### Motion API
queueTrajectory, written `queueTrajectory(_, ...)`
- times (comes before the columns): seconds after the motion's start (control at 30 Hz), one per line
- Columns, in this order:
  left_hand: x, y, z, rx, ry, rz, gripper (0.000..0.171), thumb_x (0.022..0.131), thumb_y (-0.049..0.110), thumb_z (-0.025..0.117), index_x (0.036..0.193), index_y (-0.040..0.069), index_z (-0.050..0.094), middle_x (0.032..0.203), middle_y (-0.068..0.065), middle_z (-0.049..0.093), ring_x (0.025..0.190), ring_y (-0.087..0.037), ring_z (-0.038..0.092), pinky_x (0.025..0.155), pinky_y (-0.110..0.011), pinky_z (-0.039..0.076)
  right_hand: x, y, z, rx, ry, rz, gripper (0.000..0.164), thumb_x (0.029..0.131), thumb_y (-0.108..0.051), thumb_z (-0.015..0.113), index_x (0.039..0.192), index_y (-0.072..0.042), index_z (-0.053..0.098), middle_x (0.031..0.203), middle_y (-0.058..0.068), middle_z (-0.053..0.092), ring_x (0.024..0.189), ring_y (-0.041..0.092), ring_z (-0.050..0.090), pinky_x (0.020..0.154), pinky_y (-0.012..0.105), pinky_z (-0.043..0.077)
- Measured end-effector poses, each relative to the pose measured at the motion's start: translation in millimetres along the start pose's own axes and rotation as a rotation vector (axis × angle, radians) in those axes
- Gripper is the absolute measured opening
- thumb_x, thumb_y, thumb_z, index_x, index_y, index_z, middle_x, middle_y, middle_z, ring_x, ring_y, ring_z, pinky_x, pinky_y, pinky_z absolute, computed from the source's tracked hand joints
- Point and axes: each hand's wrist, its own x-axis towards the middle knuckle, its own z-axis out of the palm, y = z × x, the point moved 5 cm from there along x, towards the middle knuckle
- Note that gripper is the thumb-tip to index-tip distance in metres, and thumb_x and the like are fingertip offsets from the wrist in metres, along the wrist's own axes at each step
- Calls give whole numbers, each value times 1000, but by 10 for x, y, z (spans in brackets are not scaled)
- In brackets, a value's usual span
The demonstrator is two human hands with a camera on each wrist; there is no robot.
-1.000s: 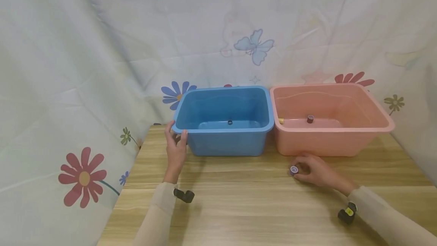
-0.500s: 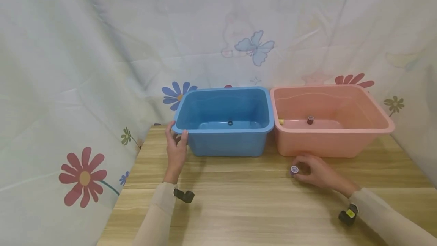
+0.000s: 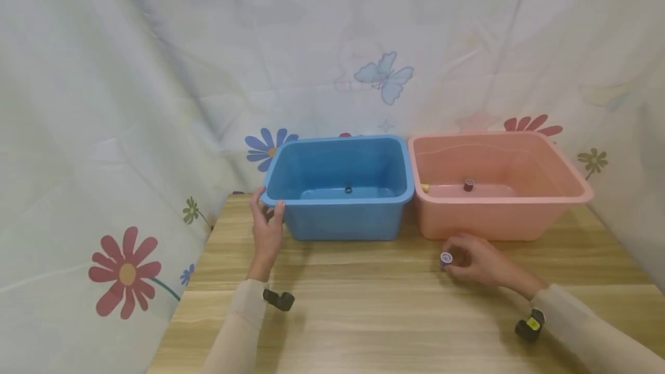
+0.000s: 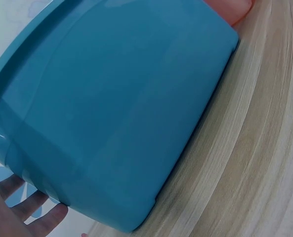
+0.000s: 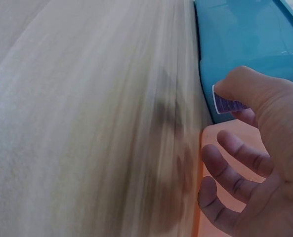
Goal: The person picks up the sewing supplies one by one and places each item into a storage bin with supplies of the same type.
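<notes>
My left hand (image 3: 268, 236) grips the front left corner of a blue plastic tub (image 3: 343, 221), thumb on the front and fingers round the side. In the left wrist view its fingers (image 4: 47, 219) lie against the tub's side wall. Between thumb and forefinger, my right hand (image 3: 480, 261) pinches a small purple bottle cap (image 3: 445, 260) in front of a pink tub (image 3: 483, 218). Ridged sides and a white rim show on the purple cap (image 5: 228, 104) in the right wrist view. The other fingers (image 5: 235, 182) of that hand are spread and loosely bent.
Inside the pink tub lie a dark brown cap (image 3: 469, 184) and a yellow piece (image 3: 425, 187). A small dark ring-shaped piece (image 3: 348, 190) sits in the blue tub. Both tubs stand side by side on a wooden table (image 3: 363, 316), before a patterned curtain (image 3: 312, 45).
The head view has shifted slightly. Both hands keep their places, the left at the blue tub's corner, the right with the purple bottle cap.
</notes>
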Motion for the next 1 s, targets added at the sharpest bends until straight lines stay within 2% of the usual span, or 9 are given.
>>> queueTrajectory(0.17,15,-51,-1,-3,-12,-28,61,104,49,56,155,43,23,156,-16,43,128,-36,53,101,-58,47,16,-23,-26,17,6,-5,37,76,-9,89,96,-29,64,93,-18,62,85,8,59,72,30,52)
queueTrajectory(0.3,13,-30,-5,-8,-24,-43,63,105,43,55,158,36,22,157,-19,41,130,-38,52,102,-58,46,30,-43,-48,26,-3,0,38,77,-9,88,97,-30,64,94,-18,61,86,9,60,72,30,53)
queueTrajectory(0.43,-52,172,-20,1,-36,-41,65,106,38,56,160,25,21,155,-24,42,129,-39,53,103,-57,46,45,-75,-83,31,-14,5,38,78,-9,88,98,-31,64,95,-18,61,88,7,59,73,30,54)
queueTrajectory(0.53,-101,310,-31,5,-42,-34,65,106,36,55,159,21,22,154,-27,42,128,-40,53,103,-57,46,55,-109,-117,36,-19,5,39,79,-8,88,99,-31,64,96,-19,62,88,7,60,72,31,55)
queueTrajectory(0.7,-108,340,-31,-16,-44,-34,65,106,36,56,159,22,22,155,-26,41,129,-41,52,105,-58,45,81,-166,-185,17,-22,6,40,79,-9,88,101,-31,65,96,-19,61,84,10,61,69,30,54)
queueTrajectory(0.93,-96,306,-23,-30,-46,-45,66,105,37,56,159,24,22,156,-25,40,130,-42,52,104,-59,45,129,-237,-317,13,-46,45,40,79,-8,86,102,-31,64,96,-18,61,81,13,61,67,29,53)
queueTrajectory(1.0,-63,206,-21,-22,-26,-32,65,105,41,57,159,30,23,155,-24,42,128,-40,53,102,-59,46,142,-252,-348,15,-54,50,39,80,-9,86,103,-31,64,96,-19,62,81,12,61,66,29,52)
